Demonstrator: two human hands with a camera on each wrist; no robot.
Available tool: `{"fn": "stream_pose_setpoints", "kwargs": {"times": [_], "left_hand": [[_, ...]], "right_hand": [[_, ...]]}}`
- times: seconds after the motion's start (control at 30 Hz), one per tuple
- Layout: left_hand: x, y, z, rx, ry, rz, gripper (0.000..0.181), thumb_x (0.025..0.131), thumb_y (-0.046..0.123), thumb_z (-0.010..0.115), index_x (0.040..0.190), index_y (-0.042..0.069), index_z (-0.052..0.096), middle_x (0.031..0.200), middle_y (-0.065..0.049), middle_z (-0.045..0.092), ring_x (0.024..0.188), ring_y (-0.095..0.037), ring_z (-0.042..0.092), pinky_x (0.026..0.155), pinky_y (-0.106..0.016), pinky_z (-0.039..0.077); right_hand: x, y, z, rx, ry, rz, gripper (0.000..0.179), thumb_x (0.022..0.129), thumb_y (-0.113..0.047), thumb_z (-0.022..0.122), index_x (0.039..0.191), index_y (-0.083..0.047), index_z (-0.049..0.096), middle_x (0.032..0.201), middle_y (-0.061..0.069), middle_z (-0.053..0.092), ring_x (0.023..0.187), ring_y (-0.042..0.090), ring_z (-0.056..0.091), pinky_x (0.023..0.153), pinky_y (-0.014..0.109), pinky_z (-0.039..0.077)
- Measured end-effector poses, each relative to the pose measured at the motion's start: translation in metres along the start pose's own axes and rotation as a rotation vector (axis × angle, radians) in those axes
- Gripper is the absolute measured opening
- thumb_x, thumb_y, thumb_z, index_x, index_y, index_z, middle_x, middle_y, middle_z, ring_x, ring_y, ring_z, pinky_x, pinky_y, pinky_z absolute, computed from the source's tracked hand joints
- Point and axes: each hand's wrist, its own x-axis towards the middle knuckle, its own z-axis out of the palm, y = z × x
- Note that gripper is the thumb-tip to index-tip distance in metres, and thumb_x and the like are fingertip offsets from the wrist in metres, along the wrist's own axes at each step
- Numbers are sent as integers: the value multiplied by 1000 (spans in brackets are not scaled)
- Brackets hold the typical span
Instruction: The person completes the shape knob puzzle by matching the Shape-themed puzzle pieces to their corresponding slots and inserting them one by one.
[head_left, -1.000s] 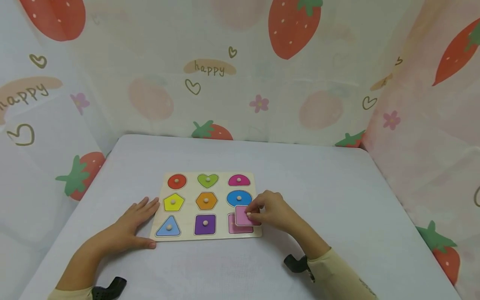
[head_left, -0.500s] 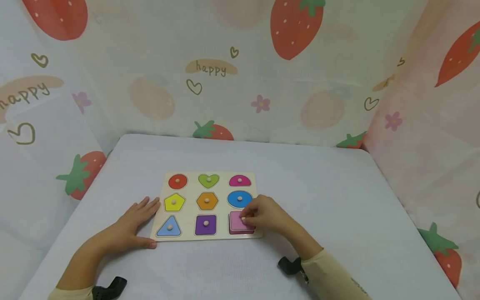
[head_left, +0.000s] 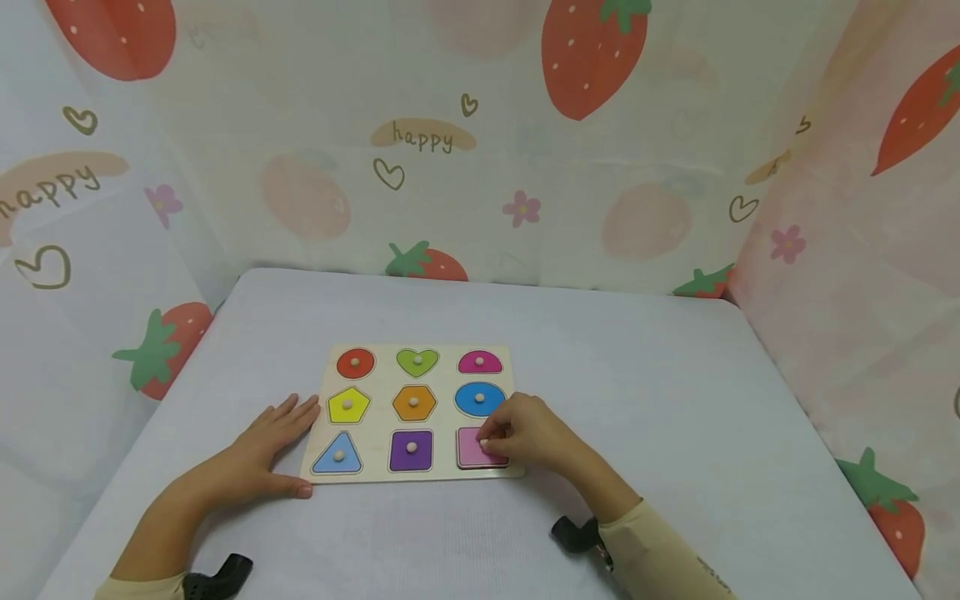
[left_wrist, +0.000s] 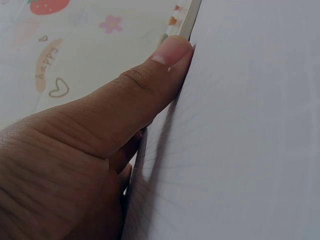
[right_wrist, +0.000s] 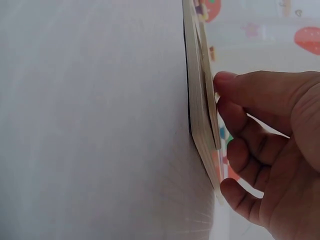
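A wooden peg puzzle board (head_left: 384,429) lies on the white table, with colored shapes in three rows. My right hand (head_left: 536,429) pinches the knob of the pink square puzzle piece (head_left: 471,448) between thumb and fingertips. That piece sits over its recess at the board's near right corner, slightly proud of it. In the right wrist view the piece's edge (right_wrist: 214,117) shows tilted against the board, a thin gap between them. My left hand (head_left: 258,458) lies with fingers spread at the board's left edge, thumb (left_wrist: 172,52) against its near left corner.
Other knobbed pieces sit in the board, among them a purple square (head_left: 411,451), a blue oval (head_left: 480,399) and a light blue triangle (head_left: 338,453). A strawberry-print curtain (head_left: 450,167) surrounds the table (head_left: 675,417). Black wrist mounts (head_left: 219,577) show at both sleeves.
My right hand has moved left and down, bringing the pink square piece from overlapping its recess at an offset to lying over it. My left hand has stayed in place.
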Motion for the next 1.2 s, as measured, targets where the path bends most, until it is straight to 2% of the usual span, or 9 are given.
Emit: {"fn": "stream_pose_setpoints", "kwargs": {"times": [0.33, 0.83, 1.07, 1.2], "left_hand": [[2, 3, 2, 1, 1, 9, 122, 69, 64, 84, 163, 13, 27, 171, -10, 21, 159, -39, 3, 129, -51, -4], [4, 5, -3, -3, 1, -2, 122, 69, 63, 85, 164, 16, 26, 171, -10, 19, 158, -40, 2, 127, -60, 1], [1, 3, -1, -5, 2, 7, 122, 69, 63, 85, 163, 12, 27, 171, -11, 20, 158, -40, 3, 129, -52, -4], [-1, 2, -1, -5, 6, 8, 122, 69, 64, 84, 163, 13, 27, 171, -10, 20, 158, -40, 3, 129, -52, -4]], "right_hand": [[-3, 0, -2, 21, -19, -17, 8, 87, -20, 83, 95, -20, 83, 69, -12, 67, 77, 14, 61, 61, 25, 55], [-3, 1, -3, -9, -8, -22, 10, 87, -24, 83, 96, -22, 83, 70, -16, 68, 84, 12, 60, 63, 25, 56], [2, 3, 1, -20, -22, -33, 9, 87, -24, 83, 96, -21, 83, 69, -15, 67, 81, 12, 60, 63, 24, 55], [2, 2, 3, -32, -28, -39, 10, 87, -24, 83, 96, -21, 83, 70, -16, 67, 82, 10, 59, 64, 23, 54]]}}
